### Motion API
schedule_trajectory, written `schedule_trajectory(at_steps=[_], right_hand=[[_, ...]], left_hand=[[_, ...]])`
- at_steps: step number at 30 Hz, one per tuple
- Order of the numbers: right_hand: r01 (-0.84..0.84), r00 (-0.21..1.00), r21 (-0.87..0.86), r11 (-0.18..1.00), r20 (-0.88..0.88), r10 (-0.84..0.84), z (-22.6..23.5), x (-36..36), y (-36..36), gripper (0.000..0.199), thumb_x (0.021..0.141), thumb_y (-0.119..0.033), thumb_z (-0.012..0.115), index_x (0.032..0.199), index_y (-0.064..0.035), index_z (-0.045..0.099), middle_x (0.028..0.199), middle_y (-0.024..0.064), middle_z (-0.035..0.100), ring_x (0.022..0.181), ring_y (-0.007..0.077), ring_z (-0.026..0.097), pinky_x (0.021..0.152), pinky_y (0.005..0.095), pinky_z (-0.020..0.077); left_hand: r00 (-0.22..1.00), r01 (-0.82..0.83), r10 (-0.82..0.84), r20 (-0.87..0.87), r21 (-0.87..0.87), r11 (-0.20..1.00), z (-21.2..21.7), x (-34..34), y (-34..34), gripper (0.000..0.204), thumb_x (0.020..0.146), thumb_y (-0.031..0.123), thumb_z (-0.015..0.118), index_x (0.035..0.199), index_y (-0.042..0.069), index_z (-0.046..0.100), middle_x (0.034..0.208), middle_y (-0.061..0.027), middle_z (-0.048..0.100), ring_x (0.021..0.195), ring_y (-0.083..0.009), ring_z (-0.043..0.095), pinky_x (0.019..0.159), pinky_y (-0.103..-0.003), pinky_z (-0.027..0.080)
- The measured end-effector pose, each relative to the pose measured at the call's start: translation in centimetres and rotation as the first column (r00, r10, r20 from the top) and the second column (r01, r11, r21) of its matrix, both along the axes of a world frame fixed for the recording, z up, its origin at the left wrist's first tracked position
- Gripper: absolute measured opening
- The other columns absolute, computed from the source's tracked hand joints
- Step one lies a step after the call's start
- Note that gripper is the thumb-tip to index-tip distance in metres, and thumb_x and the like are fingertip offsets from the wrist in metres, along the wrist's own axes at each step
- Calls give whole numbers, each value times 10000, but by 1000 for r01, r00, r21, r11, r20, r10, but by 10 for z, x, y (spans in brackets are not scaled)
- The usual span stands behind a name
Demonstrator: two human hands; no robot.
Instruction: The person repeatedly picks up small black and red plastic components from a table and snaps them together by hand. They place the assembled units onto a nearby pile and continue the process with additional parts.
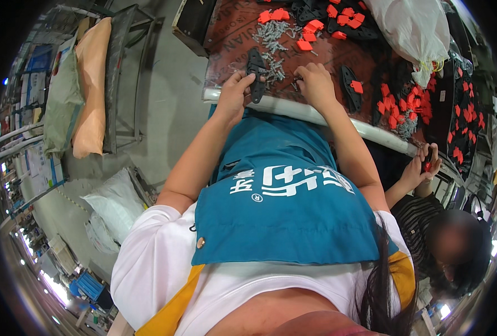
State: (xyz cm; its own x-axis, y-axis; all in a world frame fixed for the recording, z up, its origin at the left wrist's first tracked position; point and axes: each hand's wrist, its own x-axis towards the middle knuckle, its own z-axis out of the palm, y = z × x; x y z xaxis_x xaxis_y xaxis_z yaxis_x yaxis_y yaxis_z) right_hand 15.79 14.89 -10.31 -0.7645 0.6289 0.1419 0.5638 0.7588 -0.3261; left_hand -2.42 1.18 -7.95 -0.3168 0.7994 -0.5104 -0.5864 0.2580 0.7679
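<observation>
A flat black plastic bracket (255,75) is pinched in the left hand (234,92) at the table's near edge (293,109). Small silver screws (275,66) are apparently being picked by the right hand (316,81), fingers curled together. Seating one screw calls for alignment.

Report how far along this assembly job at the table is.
Done, it seems: a black plate with a red clip on it lies right of the hands. In hand: the left hand holds a bare black plate while the right hand reaches into the loose screws. Left: many red clips and screws lie unused further back.
</observation>
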Motion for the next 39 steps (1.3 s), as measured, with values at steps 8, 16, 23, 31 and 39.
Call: schedule_trajectory(at_steps=[8,16,23,31,39], right_hand=[[-42,998,-23,999,-38,41,3,-5,10,140,718,-108,680,840,-132,616,872,58,575,894,274,535,761,409,433],[-145,987,-54,988,65,148,-3,-8,-4,122,717,-144,693,801,-93,619,814,67,605,858,276,565,741,396,453],[29,933,-786,618,-201,-300,1,2,17,135,766,-108,619,855,-6,624,732,107,661,668,198,636,636,302,486],[-186,747,-935,302,-334,-575,43,3,-1,90,833,-94,638,871,-20,605,771,14,613,665,60,540,599,199,425],[-232,662,-866,444,-475,-580,45,-6,-22,92,844,-71,643,905,-4,629,791,-1,614,700,46,541,629,192,430]], left_hand=[[1000,8,-8,-13,20,1000,7,0,3,119,932,198,539,1012,110,540,917,2,669,732,-43,582,671,-223,481],[999,34,-34,4,12,999,7,6,2,114,931,190,538,1003,101,545,925,-6,666,717,-45,553,675,-225,474],[999,51,-51,-13,19,999,13,11,8,133,929,177,543,1017,77,546,940,-28,655,769,-67,564,706,-243,484],[994,89,-91,60,44,995,10,22,22,185,899,116,599,1059,42,541,987,-56,617,889,-147,611,798,-310,518],[993,91,-97,69,80,993,26,25,19,239,897,107,609,1106,35,517,982,-54,595,891,-160,617,797,-324,537]])
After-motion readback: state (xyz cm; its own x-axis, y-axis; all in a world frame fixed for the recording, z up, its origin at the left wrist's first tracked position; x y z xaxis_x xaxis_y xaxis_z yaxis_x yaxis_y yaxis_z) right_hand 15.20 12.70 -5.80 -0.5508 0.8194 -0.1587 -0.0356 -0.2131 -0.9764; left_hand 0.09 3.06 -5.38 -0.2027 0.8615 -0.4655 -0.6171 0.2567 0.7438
